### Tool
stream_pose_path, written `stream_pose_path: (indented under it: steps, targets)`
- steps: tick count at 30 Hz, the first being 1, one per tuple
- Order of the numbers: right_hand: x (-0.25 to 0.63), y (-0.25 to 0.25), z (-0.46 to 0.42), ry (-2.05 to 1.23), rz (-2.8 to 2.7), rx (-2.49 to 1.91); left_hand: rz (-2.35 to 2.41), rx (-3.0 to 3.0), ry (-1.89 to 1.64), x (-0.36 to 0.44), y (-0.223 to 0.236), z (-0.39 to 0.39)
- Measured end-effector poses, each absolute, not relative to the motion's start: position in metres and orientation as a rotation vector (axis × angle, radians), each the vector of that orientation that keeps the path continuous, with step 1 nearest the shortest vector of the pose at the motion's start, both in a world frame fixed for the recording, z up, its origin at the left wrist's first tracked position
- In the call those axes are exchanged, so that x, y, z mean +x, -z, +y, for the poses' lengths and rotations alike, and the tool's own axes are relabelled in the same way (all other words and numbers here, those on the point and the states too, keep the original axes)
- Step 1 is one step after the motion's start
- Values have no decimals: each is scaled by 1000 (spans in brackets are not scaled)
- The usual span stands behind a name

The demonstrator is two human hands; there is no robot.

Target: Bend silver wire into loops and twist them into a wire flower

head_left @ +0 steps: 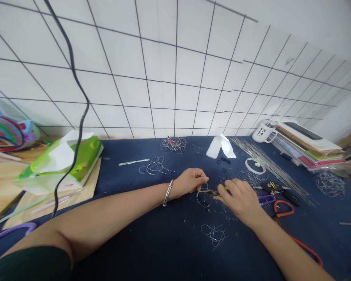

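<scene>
My left hand (pixel 193 181), a bracelet on its wrist, pinches a thin wire loop (pixel 205 205) just above the dark blue cloth. Pliers (pixel 210 192) are gripped in my right hand (pixel 236 199), their jaws at the wire by my left fingertips. Whether the jaws are closed on the wire is too small to tell. Below the hands lies a loose tangle of wire pieces (pixel 214 235). Left of them rests a bent wire flower shape (pixel 154 166), and farther back a larger wire piece (pixel 173 144) with a red spot.
Straight wires (pixel 269 168) lie at the right, near a white wire spool (pixel 255 166), black-handled cutters (pixel 276 188) and orange-handled scissors (pixel 283 208). A mug (pixel 264 132) and stacked books (pixel 310 144) stand behind. A tissue pack (pixel 61 162) and hanging black cable (pixel 81 128) are left.
</scene>
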State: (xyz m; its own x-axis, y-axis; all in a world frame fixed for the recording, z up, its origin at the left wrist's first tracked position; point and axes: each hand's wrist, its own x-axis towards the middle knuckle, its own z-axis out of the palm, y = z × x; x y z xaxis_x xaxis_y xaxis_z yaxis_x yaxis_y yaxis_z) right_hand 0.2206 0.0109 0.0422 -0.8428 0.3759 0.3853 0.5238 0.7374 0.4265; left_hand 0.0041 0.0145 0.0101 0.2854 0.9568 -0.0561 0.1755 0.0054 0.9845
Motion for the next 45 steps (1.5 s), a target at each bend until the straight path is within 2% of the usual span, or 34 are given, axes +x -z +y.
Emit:
stream_pose_path:
  steps: [9,28,45]
  targets:
    - [216,-43,10,745,-2728,-745,1144,1483,-929,4,-10,14]
    - [220,-37,12,888,-2594,-671,1121,1455,-865,2,-11,17]
    - [217,-39,12,796,-2692,-726,1221,1548,-870,3,-10,15]
